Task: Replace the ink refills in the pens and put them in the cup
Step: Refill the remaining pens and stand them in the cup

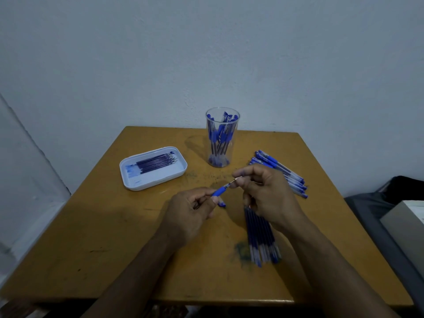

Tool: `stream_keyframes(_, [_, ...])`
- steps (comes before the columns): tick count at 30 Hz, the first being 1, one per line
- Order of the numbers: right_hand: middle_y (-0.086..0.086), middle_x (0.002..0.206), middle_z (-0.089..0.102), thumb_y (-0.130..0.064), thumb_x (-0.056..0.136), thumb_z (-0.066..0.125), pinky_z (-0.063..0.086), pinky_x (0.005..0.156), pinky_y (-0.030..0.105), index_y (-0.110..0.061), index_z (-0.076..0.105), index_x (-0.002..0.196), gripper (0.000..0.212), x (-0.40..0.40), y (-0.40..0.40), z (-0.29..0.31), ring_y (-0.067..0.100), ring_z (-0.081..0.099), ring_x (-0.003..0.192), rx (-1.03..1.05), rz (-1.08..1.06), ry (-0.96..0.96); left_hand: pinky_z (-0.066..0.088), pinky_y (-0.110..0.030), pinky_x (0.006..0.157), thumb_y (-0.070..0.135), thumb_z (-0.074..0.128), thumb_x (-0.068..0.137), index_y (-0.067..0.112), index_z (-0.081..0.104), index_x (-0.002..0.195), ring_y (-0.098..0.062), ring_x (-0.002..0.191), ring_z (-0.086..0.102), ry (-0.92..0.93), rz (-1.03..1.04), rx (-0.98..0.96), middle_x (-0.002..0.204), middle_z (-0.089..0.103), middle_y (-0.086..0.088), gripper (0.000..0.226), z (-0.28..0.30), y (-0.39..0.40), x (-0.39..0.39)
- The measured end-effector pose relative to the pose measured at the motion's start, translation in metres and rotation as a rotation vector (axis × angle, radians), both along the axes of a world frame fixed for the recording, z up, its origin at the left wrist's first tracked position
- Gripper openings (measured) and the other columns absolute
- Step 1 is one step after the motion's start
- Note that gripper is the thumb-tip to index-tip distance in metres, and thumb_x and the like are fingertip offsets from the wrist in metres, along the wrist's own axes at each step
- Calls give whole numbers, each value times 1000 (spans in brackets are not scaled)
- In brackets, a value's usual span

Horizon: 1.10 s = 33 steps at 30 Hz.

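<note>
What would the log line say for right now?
left hand: grips pen | right hand: pinches pen tip | cup: holds pens | tray: holds refills | stage: refill swap underway

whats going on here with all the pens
A person is working on a blue-gripped pen over a worn yellow-brown table. The left hand holds the pen's barrel; the right hand pinches its metal tip end. A clear plastic cup at the back already holds several blue-capped pens. More capped pens lie in a row to the right, a bundle of blue refills lies under the right wrist, and a white tray on the left holds more refills. A small blue cap lies on the table.
</note>
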State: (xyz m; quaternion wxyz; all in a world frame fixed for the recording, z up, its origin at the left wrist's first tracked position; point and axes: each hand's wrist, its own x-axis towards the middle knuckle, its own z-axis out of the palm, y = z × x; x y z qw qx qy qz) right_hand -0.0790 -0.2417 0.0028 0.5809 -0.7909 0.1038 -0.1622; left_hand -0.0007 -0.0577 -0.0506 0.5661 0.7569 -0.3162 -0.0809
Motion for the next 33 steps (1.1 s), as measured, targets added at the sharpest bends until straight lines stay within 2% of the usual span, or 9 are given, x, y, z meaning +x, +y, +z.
stream_keyframes(4, [3, 88, 76, -10, 100, 62, 39, 44, 17, -16, 71, 101, 11, 1, -1, -1, 15, 57, 52, -36, 23, 10, 55, -31, 68, 25, 63, 98, 43, 67, 108, -17, 71, 67, -21, -1, 8, 75, 70, -2, 21, -1, 1, 0])
stream_keyframes(9, [0, 77, 71, -15, 98, 65, 44, 51, 21, -20, 73, 97, 10, 0, 1, -3, 12, 57, 53, -140, 48, 31, 55, -40, 68, 29, 64, 97, 32, 72, 116, -19, 69, 66, -38, -11, 19, 73, 70, -2, 21, -3, 2, 1])
stream_keyframes(14, [0, 75, 71, -21, 97, 67, 45, 50, 23, -19, 74, 90, 9, 0, 1, -3, 10, 54, 52, -137, 57, 55, 56, -41, 68, 29, 65, 96, 29, 73, 120, -14, 69, 67, -51, -9, 22, 73, 71, 0, 25, -4, 3, 2])
stream_keyframes(19, [-6, 66, 70, -50, 91, 63, 44, 55, 14, -12, 74, 75, 43, 1, 0, -3, -1, 63, 58, -290, -27, 59, 57, -44, 70, 29, 66, 96, 28, 72, 122, -19, 70, 67, -37, 12, 27, 73, 70, -2, 27, -3, 1, 2])
stream_keyframes(23, [-2, 81, 67, -30, 92, 72, 47, 52, 20, -22, 76, 96, 10, 0, -3, -2, 7, 56, 55, -153, 68, 30, 57, -47, 70, 29, 66, 96, 33, 72, 119, -21, 70, 66, -33, 6, 26, 73, 71, -2, 23, -3, 1, 1])
stream_keyframes(25, [-3, 81, 68, -23, 93, 72, 48, 51, 22, -23, 75, 96, 5, 1, -2, -4, 11, 56, 55, -157, 80, 41, 57, -47, 70, 29, 66, 96, 34, 72, 118, -20, 70, 66, -41, 7, 37, 74, 71, 0, 23, -3, 2, 1])
stream_keyframes(26, [-4, 80, 69, -24, 93, 71, 47, 51, 21, -23, 75, 92, 5, 1, -1, -4, 8, 56, 55, -184, 66, 45, 57, -47, 70, 29, 66, 96, 36, 71, 117, -19, 70, 66, -45, 5, 38, 74, 71, 1, 23, -3, 1, 2])
stream_keyframes(30, [-3, 70, 72, -47, 94, 62, 42, 55, 13, -15, 74, 76, 40, 2, 0, -5, -1, 61, 59, -291, -14, 45, 55, -42, 69, 29, 66, 96, 41, 70, 116, -19, 70, 65, -41, 3, 32, 74, 71, -1, 23, -3, 1, 1])
stream_keyframes(33, [-3, 78, 69, -37, 93, 68, 44, 54, 16, -20, 76, 89, 20, 2, -3, -3, 2, 57, 57, -210, 33, 21, 55, -40, 68, 28, 66, 96, 34, 71, 118, -17, 68, 65, -46, 6, 33, 73, 71, 1, 24, -4, 1, 2])
